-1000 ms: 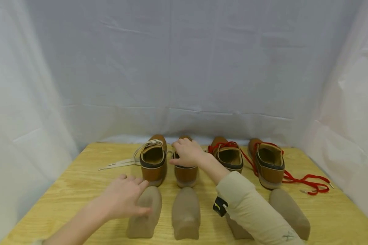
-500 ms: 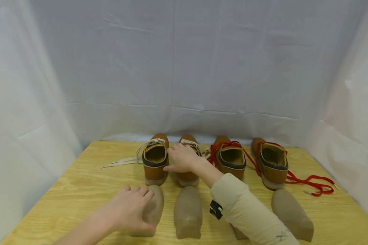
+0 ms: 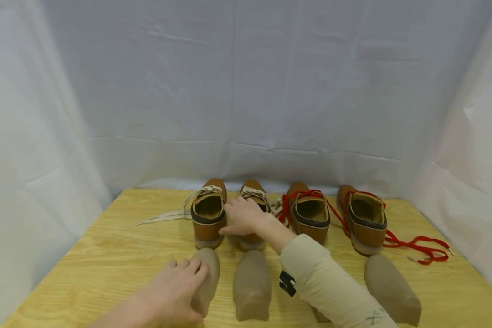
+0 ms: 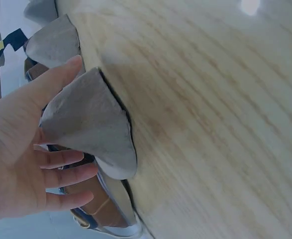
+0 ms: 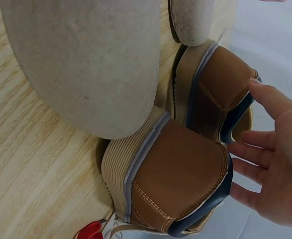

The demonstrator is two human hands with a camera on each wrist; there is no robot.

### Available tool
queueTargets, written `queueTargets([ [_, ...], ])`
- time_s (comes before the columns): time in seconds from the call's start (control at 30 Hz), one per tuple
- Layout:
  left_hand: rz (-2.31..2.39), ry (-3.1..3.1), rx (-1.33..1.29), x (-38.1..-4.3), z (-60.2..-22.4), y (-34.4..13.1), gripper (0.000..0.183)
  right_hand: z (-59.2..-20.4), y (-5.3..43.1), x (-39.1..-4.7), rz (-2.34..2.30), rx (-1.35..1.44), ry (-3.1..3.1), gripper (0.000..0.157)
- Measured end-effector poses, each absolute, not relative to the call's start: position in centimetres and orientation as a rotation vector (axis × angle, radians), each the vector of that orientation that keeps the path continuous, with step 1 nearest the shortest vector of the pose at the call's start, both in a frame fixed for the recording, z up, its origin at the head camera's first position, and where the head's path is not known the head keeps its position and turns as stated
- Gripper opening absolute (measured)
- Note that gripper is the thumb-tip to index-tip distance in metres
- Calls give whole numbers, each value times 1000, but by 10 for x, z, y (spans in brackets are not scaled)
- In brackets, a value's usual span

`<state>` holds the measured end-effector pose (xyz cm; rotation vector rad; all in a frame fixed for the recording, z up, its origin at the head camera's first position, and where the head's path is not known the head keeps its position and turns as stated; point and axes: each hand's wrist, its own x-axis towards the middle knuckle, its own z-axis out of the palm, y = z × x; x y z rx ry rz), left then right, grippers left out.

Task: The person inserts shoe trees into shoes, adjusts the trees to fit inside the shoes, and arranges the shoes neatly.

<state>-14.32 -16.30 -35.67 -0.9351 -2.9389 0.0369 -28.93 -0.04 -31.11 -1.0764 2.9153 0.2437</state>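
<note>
Left hand (image 3: 176, 291) is down on the near-left shoe form (image 3: 205, 278), fingers laid along its top and thumb round its near side; in the left wrist view the fingers (image 4: 61, 167) are only loosely bent round the grey form (image 4: 91, 124), so call it a light cupping hold rather than a firm grip. That form lies with its long axis running near to far, rounded nose pointing away, straight at the heel of the far-left shoe (image 3: 207, 212), which sits just beyond it, opening up and empty. So the shoe lies directly ahead of the left hand, in line with the form. Right hand (image 3: 242, 216) reaches over to the second shoe (image 3: 252, 200), the one with the cream laces, and rests on its heel and collar; from the right wrist view the fingers (image 5: 257, 169) are stretched out, relaxed, just beside the navy-trimmed collar of the brown heel (image 5: 180, 184), not clamped on it. The left hand is plainly the nearer one to the form and its shoe. A second form (image 3: 252, 284) lies on the wooden surface (image 3: 106, 255) behind that shoe, same heading. Off to the right, two more shoes with red laces (image 3: 410, 243), both openings bare, and another form (image 3: 389, 287) near the right one; a fourth is mostly hidden under the cream sleeve (image 3: 328, 282).
</note>
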Motion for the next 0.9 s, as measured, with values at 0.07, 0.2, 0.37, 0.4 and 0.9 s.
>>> queueTargets([
  [0.07,44,-2916,-936,-142,-359,-162,67,-312,-1,-289,248,-1074,2913,69],
  [0.2,81,-2869,-937,-141,-362,-161,63,-313,-2,-289,250,-1063,2920,68],
  [0.37,138,-2826,-939,-141,-364,-161,60,-315,-2,-287,252,-1061,2913,68],
  [0.4,151,-2819,-939,-141,-364,-161,60,-316,-2,-287,254,-1062,2911,68],
  [0.9,210,-2736,-944,-141,-367,-161,57,-321,-5,-287,300,-1093,2915,69],
])
